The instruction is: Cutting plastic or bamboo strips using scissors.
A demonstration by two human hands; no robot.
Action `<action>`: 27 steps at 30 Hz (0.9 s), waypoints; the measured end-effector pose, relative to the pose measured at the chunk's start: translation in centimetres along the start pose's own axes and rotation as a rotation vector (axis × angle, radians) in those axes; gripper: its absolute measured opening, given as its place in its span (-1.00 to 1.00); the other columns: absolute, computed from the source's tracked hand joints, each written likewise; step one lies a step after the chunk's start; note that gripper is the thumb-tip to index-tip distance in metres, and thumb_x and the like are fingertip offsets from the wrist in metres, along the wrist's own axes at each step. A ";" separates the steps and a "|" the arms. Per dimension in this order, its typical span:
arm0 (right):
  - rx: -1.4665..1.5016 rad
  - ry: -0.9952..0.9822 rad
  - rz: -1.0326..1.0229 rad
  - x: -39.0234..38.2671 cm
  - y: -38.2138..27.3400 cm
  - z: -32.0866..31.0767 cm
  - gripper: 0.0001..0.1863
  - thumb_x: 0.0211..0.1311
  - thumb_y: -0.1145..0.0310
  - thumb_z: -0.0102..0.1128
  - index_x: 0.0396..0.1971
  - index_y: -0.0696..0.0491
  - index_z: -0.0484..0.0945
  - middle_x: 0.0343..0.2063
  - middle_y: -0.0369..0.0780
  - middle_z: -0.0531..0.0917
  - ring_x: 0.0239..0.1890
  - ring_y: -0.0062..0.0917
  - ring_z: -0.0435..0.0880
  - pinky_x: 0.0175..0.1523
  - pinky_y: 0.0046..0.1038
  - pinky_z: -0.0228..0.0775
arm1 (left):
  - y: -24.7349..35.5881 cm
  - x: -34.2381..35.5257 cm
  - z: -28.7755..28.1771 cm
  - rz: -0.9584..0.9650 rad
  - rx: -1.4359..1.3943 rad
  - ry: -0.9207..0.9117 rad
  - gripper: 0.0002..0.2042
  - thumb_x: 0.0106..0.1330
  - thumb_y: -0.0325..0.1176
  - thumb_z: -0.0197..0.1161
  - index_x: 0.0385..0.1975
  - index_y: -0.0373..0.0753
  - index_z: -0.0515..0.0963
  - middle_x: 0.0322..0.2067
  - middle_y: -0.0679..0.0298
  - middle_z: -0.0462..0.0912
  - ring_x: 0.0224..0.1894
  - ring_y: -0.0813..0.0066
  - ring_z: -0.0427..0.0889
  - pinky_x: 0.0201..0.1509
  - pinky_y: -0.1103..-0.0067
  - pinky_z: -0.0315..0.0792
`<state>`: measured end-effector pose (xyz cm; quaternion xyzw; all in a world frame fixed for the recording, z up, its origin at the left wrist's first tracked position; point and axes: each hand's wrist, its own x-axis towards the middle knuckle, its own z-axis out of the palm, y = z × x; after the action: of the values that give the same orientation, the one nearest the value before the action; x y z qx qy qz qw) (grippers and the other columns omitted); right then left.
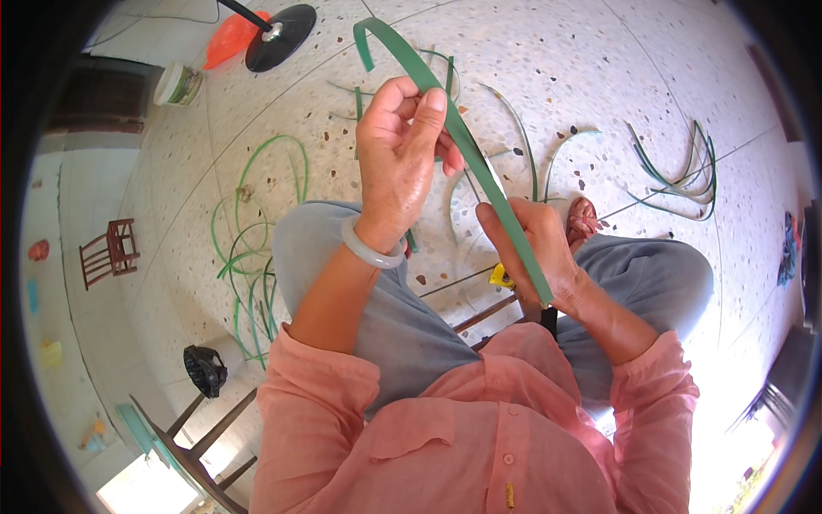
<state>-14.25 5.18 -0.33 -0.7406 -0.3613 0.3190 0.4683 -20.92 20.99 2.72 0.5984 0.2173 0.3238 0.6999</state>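
Note:
A flat green strip runs at a slant in front of me, its far tip curling over to the left. My left hand pinches its upper part between thumb and fingers. Lower down, my right hand is closed beneath the strip's near half around a tool whose black handle pokes out below the palm. A thin pale edge, possibly its blade, shows beside the strip between the hands; the fingers and strip hide the rest. Whether the right hand also grips the strip cannot be told.
Coiled green strips lie on the speckled floor at left, with more dark strips at right. A yellow tape measure shows between my knees. Farther off are a white bucket, a round black stand base and a small wooden chair.

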 end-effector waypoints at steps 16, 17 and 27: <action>0.040 -0.011 0.068 -0.1 -0.5 0.2 -0.53 0.26 0.24 0.19 -0.72 0.30 0.45 -0.85 -0.07 0.38 -0.75 -0.54 0.35 -0.60 -0.35 0.22 | -0.3 -0.4 0.5 0.038 0.033 -0.009 -0.82 0.44 -0.33 0.07 -0.23 -0.34 0.43 -0.58 0.29 0.52 -0.69 0.63 0.44 -0.65 0.70 0.31; 0.031 -0.004 0.065 -0.1 -0.5 0.2 -0.53 0.26 0.24 0.19 -0.72 0.30 0.45 -0.84 -0.07 0.38 -0.75 -0.55 0.36 -0.60 -0.36 0.22 | -0.3 -0.4 0.4 0.030 0.031 -0.010 -0.82 0.44 -0.33 0.07 -0.23 -0.34 0.43 -0.58 0.29 0.52 -0.69 0.62 0.44 -0.65 0.70 0.31; 0.024 -0.006 -0.029 -0.4 -0.1 0.2 -0.55 0.25 0.27 0.20 -0.72 0.29 0.45 -0.85 -0.10 0.36 -0.76 -0.59 0.33 -0.62 -0.37 0.19 | 0.0 2.1 -2.0 -0.018 -0.206 -0.044 -0.82 0.41 -0.29 0.12 -0.24 -0.30 0.45 -0.53 0.33 0.51 -0.61 0.63 0.39 -0.53 0.69 0.24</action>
<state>-14.65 4.95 -0.24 -0.7285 -0.3695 0.3188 0.4808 -20.84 23.82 2.56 0.5283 0.1728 0.3249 0.7651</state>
